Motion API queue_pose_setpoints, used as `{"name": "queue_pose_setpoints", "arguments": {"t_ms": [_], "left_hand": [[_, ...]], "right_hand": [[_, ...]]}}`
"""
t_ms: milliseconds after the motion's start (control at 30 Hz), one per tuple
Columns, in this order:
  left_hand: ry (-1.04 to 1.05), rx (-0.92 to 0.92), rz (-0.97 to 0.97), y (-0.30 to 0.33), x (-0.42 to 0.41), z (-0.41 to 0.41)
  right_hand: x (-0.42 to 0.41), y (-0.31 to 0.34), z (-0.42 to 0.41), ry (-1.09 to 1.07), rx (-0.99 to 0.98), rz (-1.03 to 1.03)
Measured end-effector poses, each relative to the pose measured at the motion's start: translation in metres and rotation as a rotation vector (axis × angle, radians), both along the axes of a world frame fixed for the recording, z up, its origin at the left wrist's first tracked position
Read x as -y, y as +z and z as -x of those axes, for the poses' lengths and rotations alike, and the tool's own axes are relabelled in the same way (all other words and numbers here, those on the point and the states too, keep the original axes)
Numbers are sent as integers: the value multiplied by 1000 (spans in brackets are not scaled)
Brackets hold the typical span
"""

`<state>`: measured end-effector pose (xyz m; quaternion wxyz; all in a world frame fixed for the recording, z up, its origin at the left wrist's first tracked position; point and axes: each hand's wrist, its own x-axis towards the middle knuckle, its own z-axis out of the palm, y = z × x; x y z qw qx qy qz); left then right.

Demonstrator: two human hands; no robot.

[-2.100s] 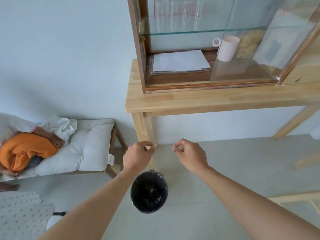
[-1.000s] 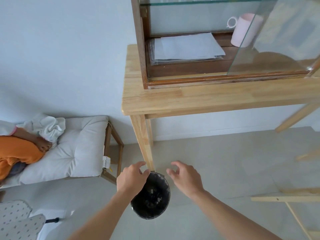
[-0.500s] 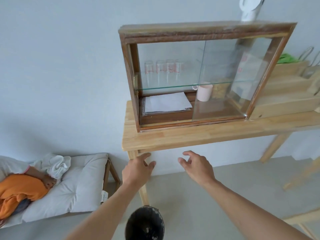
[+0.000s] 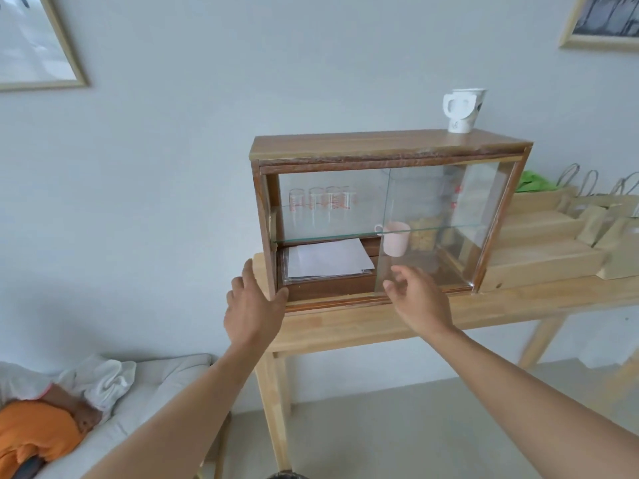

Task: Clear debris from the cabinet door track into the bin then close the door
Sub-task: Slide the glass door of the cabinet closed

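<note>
Before the boxy wood-framed cabinet (image 4: 387, 150) with glass door (image 4: 432, 229), two empty spread hands (image 4: 254, 307).

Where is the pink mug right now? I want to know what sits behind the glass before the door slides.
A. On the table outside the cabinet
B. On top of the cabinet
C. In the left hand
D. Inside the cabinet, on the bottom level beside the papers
D: the pink mug stands inside the cabinet under the glass shelf, right of the papers.
</note>
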<state>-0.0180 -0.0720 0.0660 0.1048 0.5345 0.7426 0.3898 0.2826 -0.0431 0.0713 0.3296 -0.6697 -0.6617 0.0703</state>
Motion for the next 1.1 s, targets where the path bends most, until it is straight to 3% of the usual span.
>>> {"name": "queue_pose_setpoints", "arguments": {"t_ms": [267,467,800,1100], "left_hand": [[-183,37,-28,-15,-27,12],[-205,59,-47,-24,-35,10],[-216,179,-67,-33,-41,-5],[-208,186,-55,-31,-40,-8]], "right_hand": [[-77,27,-73,-5,572,-331],[-136,30,-130,16,762,-436],[-168,16,-141,90,799,-482],[-156,15,-64,192,727,-562]]}}
